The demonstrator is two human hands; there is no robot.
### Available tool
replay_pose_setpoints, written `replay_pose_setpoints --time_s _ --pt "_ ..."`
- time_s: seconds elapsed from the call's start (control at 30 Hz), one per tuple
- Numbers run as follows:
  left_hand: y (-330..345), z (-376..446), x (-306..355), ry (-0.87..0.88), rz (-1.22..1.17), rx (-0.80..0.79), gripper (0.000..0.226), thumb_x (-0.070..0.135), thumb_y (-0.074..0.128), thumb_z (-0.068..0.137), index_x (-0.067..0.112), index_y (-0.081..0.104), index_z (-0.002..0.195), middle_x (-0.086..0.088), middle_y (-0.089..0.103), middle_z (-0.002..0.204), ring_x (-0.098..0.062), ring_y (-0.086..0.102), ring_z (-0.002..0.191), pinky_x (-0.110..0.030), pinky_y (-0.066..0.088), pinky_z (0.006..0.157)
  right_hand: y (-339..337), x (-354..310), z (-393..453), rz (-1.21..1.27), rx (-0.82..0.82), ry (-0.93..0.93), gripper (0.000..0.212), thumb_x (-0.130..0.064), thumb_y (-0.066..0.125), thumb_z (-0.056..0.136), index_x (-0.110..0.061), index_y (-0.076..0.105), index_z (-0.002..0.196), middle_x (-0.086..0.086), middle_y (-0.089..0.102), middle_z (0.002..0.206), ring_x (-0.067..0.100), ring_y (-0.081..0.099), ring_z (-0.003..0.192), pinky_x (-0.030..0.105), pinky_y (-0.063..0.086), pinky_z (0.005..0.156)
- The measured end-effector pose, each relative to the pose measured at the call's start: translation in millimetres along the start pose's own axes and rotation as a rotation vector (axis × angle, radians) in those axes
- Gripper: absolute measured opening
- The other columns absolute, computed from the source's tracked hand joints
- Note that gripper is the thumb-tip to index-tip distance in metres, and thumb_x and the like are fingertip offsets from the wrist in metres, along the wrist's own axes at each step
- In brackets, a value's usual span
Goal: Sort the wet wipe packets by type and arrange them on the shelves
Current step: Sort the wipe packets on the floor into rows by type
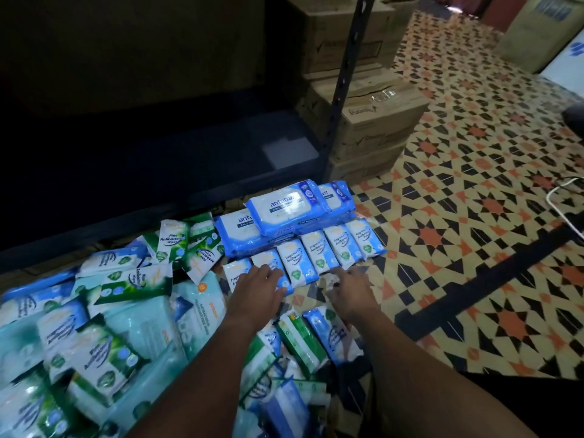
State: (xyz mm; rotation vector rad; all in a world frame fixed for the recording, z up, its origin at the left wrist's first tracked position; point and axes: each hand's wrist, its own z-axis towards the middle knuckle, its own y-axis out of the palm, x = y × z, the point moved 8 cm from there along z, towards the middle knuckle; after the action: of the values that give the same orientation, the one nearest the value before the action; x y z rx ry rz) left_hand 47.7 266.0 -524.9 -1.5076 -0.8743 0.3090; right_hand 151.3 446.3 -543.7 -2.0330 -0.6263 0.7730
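Head view only: sorting underway on the patterned floor (474, 216) in front of a dark metal shelf unit (189, 159), whose lower shelf holds no packets that I can see. Row of small blue fragrance-free packets (319, 254) lined up side by side, backed by stacked big antabax packs (278, 210). Unsorted heap (94, 327) of green pine and teal packs lies left and toward the camera.

Left hand (257, 287) rests flat on the left end of the blue row, fingers straight and slightly spread, pressing, not pinching. Right hand (350, 286) sits just in front of the row's middle, fingers extended toward the packets; can't tell if the tips touch.

Handling guess: soft, light film pouches, glossy so likely slippery, squashy. Small ones pinch best across the short sides; big packs need a full-hand grip on the long edges. Cardboard boxes (366, 121) stacked right of the shelf post.
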Motion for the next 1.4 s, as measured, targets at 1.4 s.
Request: replay_pose_setpoints --time_s 1.4 --pt "-32.0 -69.3 -69.3 -0.610 -1.164 0.292 0.043 0.019 0.077 0.088 0.037 0.053 0.118 -0.010 0.064 0.122 -0.028 0.067 0.103 -0.053 0.057 0.089 -1.4 -18.6 -68.3 1.108 -0.095 0.247 0.038 0.003 0.074 0.078 -0.016 0.060 0.109 0.015 0.060 0.118 0.038 0.065 0.094 0.047 0.062 0.065"
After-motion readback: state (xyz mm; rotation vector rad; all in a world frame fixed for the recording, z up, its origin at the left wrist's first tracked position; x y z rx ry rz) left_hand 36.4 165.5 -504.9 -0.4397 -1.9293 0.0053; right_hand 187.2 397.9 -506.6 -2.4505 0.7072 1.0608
